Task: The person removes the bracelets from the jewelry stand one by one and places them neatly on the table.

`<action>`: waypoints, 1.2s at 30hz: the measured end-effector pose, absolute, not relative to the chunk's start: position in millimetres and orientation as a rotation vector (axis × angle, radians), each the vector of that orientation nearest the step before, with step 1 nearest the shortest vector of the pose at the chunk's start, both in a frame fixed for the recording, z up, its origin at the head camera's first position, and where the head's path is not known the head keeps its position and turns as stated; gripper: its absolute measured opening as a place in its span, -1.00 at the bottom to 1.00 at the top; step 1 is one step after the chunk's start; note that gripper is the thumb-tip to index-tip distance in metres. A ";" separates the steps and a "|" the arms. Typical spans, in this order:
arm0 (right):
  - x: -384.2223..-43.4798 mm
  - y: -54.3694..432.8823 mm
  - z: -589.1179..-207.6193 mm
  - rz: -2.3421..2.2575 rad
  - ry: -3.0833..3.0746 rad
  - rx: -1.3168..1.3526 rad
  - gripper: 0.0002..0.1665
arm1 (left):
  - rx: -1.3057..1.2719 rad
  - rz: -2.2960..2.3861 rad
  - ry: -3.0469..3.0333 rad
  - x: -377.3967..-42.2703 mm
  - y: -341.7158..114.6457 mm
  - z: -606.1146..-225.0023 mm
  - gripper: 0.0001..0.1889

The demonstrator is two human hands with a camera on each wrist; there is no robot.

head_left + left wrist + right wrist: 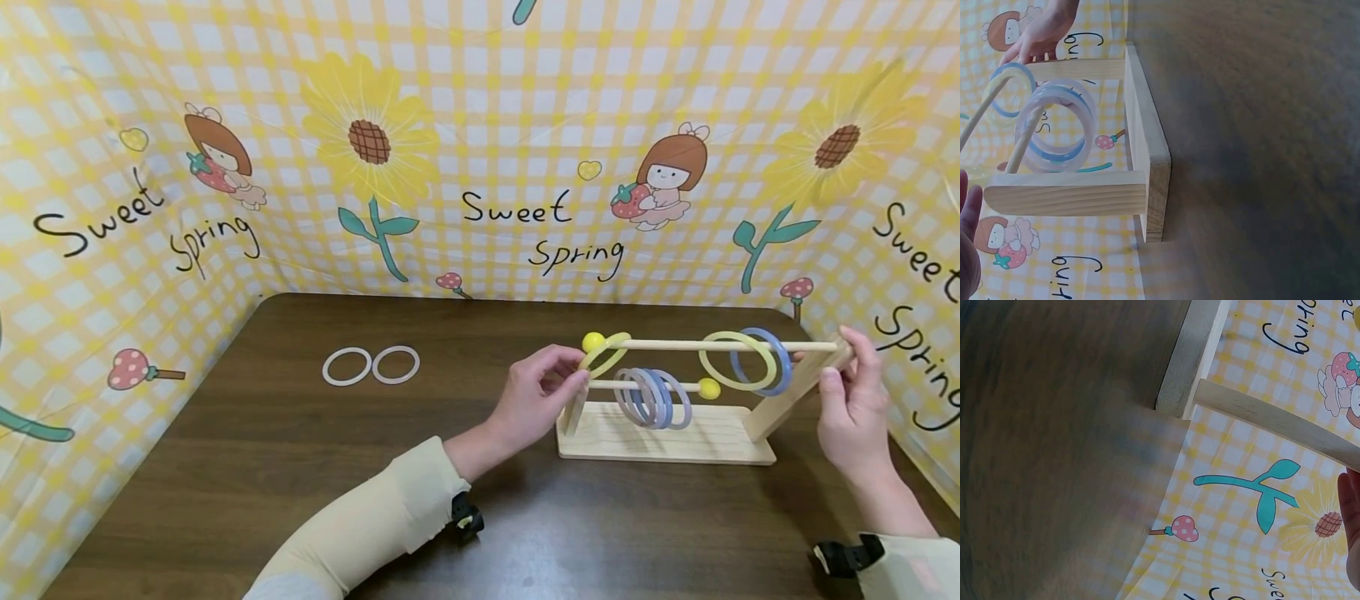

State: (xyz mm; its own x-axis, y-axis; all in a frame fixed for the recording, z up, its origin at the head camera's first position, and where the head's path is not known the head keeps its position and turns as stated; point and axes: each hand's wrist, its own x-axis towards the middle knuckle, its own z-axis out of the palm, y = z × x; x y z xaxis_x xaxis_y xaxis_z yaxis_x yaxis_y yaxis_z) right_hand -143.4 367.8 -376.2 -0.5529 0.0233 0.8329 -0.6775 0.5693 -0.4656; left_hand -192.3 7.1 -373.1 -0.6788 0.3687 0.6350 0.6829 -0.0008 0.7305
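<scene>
My left hand [525, 402] pinches a yellow ring [619, 338], which hangs tilted around the upper rod [667, 345] beside its yellow end ball [593, 342]. At the other end of the wooden stand, my right hand [858, 417] grips the top of the right post [787, 393]. Another yellow ring [738, 387] and a blue ring [786, 367] hang on the upper rod near that post. Several pale purple and blue rings [687, 408] hang together on the lower rod [1025, 140]. Only part of each hand shows in its own wrist view.
Two white rings, a left one [325, 367] and a right one [417, 365], lie side by side on the dark wooden table [262, 467], left of the stand's base [660, 450]. A yellow checked cloth [487, 150] surrounds the table's back and sides.
</scene>
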 end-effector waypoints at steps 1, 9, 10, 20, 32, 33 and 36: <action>-143.4 368.0 -376.3 1.034 -1.947 0.525 -0.57 | -1.094 -1.733 -2.009 -192.3 6.8 -372.5 -0.85; -144.1 368.9 -376.7 1.035 -1.945 0.524 -0.57 | -1.062 -1.731 -1.956 -193.3 3.0 -367.2 -0.86; -144.3 368.9 -376.7 1.035 -1.942 0.525 -0.57 | -1.059 -1.730 -1.949 -193.6 2.3 -366.5 -0.86; -144.7 369.2 -376.8 1.027 -1.931 0.536 -0.58 | -1.020 -1.717 -1.893 -203.2 -7.1 -366.2 -0.87; -146.8 371.4 -377.3 1.017 -1.927 0.538 -0.58 | -0.909 -1.631 -1.894 -222.6 -35.6 -371.1 -0.88; -146.8 371.5 -377.4 1.014 -1.930 0.535 -0.58 | -0.899 -1.618 -1.897 -224.5 -38.6 -371.5 -0.88; -146.2 371.4 -377.4 1.006 -1.937 0.527 -0.57 | -0.877 -1.569 -1.919 -229.1 -48.6 -372.1 -0.89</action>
State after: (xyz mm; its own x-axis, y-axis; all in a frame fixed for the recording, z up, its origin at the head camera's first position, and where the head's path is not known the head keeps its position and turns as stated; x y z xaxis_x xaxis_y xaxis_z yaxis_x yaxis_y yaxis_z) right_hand -146.2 371.4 -377.4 -0.5353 0.0206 0.8444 -0.6790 0.5842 -0.4446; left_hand -229.1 -48.6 -372.1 -0.6633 0.1629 0.7304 0.7482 0.1256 0.6515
